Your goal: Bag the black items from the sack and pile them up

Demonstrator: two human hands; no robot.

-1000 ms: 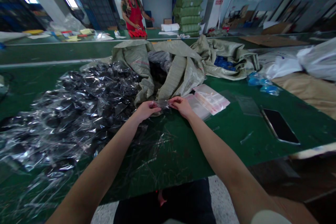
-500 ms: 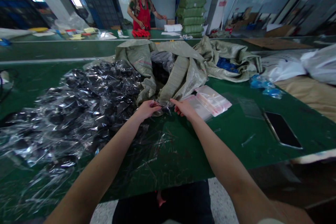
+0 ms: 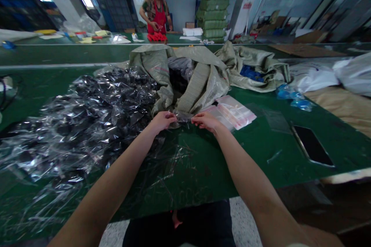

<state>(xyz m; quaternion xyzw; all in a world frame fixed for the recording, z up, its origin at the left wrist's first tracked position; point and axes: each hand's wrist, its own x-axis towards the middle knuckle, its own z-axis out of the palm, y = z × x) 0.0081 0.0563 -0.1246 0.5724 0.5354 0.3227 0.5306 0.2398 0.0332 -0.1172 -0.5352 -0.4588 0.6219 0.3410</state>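
My left hand (image 3: 161, 120) and my right hand (image 3: 206, 120) meet over the green table (image 3: 255, 150), both pinching a small clear plastic bag (image 3: 182, 116) stretched between them. To the left lies a big heap of clear bags holding dark items (image 3: 84, 119). Just right of my right hand sits a stack of flat clear bags with red strips (image 3: 233, 111). Behind my hands a grey-green woven sack (image 3: 188, 73) lies open, with dark wrapped goods showing inside.
A dark phone (image 3: 312, 145) and a loose clear sleeve (image 3: 276, 120) lie at the right. Blue packets (image 3: 292, 97) and white bags (image 3: 333, 71) are further right. A person in a red apron (image 3: 156, 11) works at the far table beside stacked green bales (image 3: 214, 11).
My right hand opened briefly half a second ago and has closed on the bag again. The view drifted slightly. The person at the back shifted to the right.
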